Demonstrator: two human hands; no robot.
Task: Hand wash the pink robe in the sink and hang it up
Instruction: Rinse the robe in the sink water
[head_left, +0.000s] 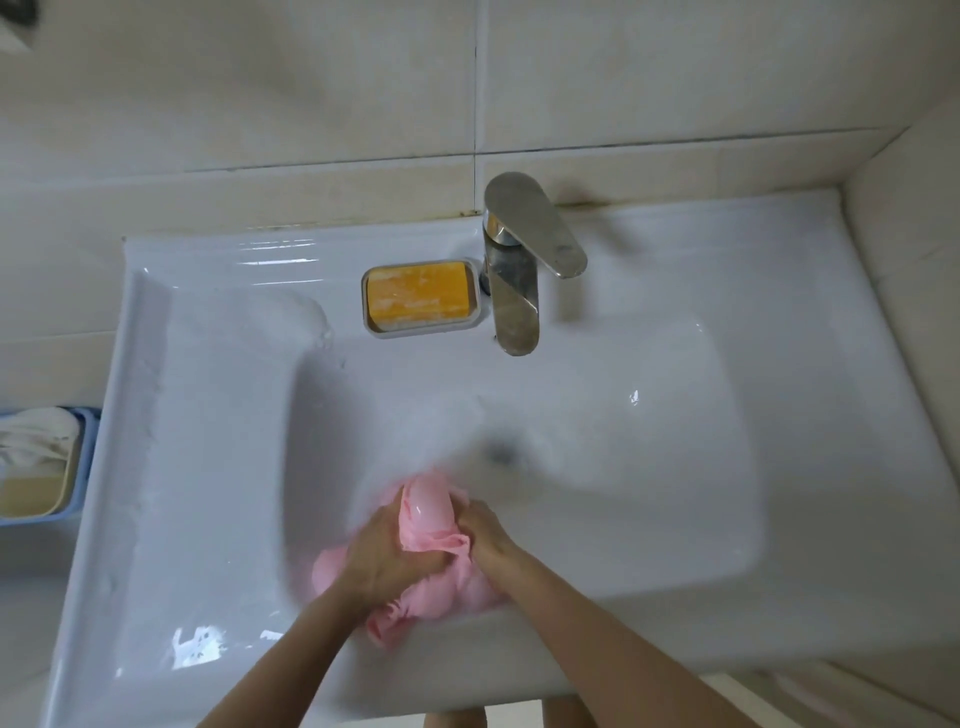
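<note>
The wet pink robe (427, 519) is bunched into a wad at the near side of the white sink (675, 467) basin. My left hand (387, 553) grips the bundle from the left, fingers curled into the cloth. My right hand (483, 530) grips it from the right, close against the left hand. A tail of pink cloth hangs over the front rim below my wrists. The view is blurred around the drain (501, 452). Part of the robe is hidden under my hands.
A steel faucet (514, 291) stands at the back of the sink, its spout over the basin. An orange soap bar (418, 296) lies in a grey dish beside it. A blue basket (83, 467) with cloth sits at the far left. Tiled walls close the back and right.
</note>
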